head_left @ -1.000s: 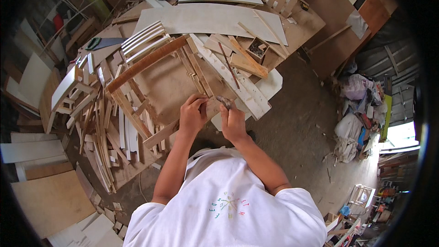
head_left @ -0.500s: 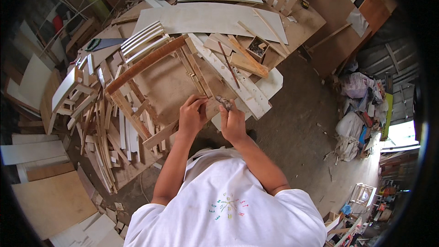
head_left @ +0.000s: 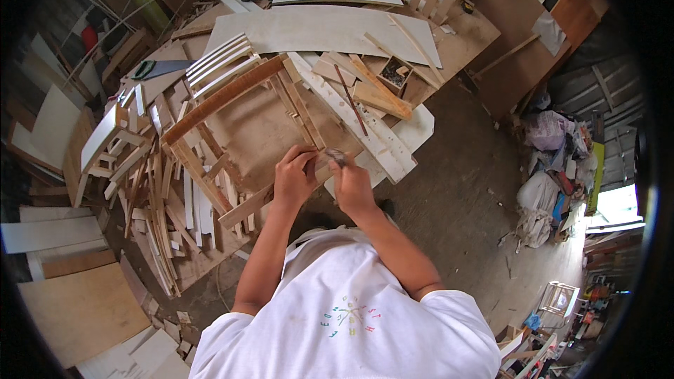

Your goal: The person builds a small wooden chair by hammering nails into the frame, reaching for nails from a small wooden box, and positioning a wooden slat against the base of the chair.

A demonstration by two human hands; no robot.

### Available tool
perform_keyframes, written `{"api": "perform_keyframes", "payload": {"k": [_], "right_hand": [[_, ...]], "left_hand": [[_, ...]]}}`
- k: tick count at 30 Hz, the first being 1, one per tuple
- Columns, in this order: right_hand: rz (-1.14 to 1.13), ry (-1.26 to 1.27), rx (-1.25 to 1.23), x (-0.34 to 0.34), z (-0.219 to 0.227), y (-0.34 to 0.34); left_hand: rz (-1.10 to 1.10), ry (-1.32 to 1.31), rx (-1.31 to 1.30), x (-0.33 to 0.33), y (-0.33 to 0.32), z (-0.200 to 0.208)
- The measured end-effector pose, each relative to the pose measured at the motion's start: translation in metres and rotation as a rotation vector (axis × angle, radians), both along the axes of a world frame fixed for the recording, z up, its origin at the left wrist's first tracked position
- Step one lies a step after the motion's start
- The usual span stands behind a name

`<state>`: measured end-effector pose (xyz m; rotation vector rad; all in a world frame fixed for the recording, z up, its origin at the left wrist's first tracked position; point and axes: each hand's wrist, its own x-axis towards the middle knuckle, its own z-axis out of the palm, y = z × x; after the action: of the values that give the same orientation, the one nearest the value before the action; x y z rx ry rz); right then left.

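**Wooden frame [head_left: 225, 98] sat on the messy surface [head_left: 460, 31]**

The left hand [head_left: 296, 177] was at the frame's near right corner. Its grip was pinched together, but I could not tell if it held something tiny. The right hand [head_left: 354, 184] was just beside it, its grip clamped on a dark tool [head_left: 335, 157]. The tool was very near the left hand, so 1 slip could have hurt it. A hard push could have cracked the frame.

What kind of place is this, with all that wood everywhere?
Probably a woodworking shop. There's a handsaw with a green handle, an open wooden frame by the person's hands, and a messy pile of wooden strips.
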<state>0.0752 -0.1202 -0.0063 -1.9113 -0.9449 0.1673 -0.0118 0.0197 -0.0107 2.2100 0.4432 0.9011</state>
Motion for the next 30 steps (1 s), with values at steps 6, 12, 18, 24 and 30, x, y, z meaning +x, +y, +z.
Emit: {"api": "perform_keyframes", "payload": {"k": [6,12,18,24,30], "right_hand": [[-0.010,-0.004,0.038,0.001,0.010,0.005],[-0.007,0.036,-0.083,-0.004,0.004,0.005],[-0.084,0.201,0.047,0.006,-0.014,0.002],[-0.018,0.113,0.115,0.022,-0.031,-0.007],[-0.002,0.204,0.167,0.033,-0.051,0.003]], "left_hand": [[-0.007,-0.026,0.002,0.000,0.003,-0.001],[-0.016,0.019,0.016,-0.003,0.001,0.002],[-0.024,0.009,0.009,-0.002,0.001,0.002],[-0.034,0.025,-0.016,0.000,0.002,0.000],[-0.042,0.042,0.022,0.002,0.005,0.000]]}}
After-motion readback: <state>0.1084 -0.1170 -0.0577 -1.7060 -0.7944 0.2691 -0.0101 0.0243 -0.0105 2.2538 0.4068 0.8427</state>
